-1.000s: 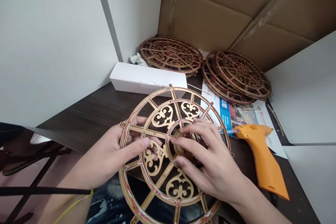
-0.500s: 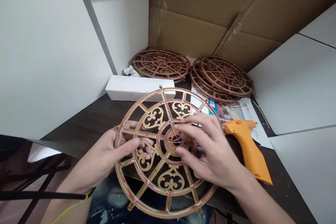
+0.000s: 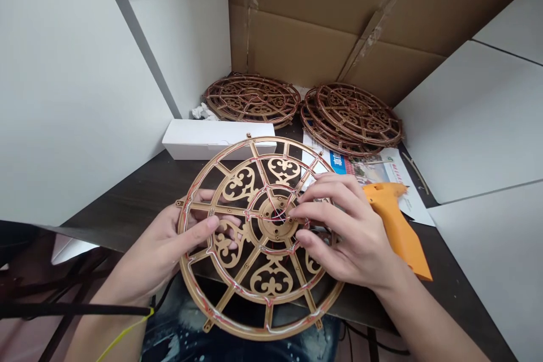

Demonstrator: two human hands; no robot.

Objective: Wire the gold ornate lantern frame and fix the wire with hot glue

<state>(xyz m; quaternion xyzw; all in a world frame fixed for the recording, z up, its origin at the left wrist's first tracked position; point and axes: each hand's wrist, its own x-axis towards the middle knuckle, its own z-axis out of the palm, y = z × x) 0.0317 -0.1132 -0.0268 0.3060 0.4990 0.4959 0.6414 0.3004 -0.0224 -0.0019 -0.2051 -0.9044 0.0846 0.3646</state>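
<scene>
A round gold openwork frame [image 3: 268, 305] with heart-shaped scrollwork is tilted toward me, low in the middle of the view. Red and white wires run along its rings and spokes and cross its hub. My left hand [image 3: 186, 235] grips the frame's left side, thumb on the front and fingers behind it. Just right of the hub, my right hand [image 3: 343, 226] has its thumb and fingers bent with a gap between them. Its fingertips are near the wires at the hub; whether they pinch a wire is too small to tell.
An orange glue gun [image 3: 399, 232] lies at the right on printed paper [image 3: 413, 201]. Similar frames are stacked at the back left [image 3: 252, 99] and back right [image 3: 360, 119]. A white box [image 3: 212, 141] sits left of centre, before cardboard [image 3: 297, 39].
My right hand has moved slightly away from the hub, to the right, uncovering more of it. The whole view has shifted a little.
</scene>
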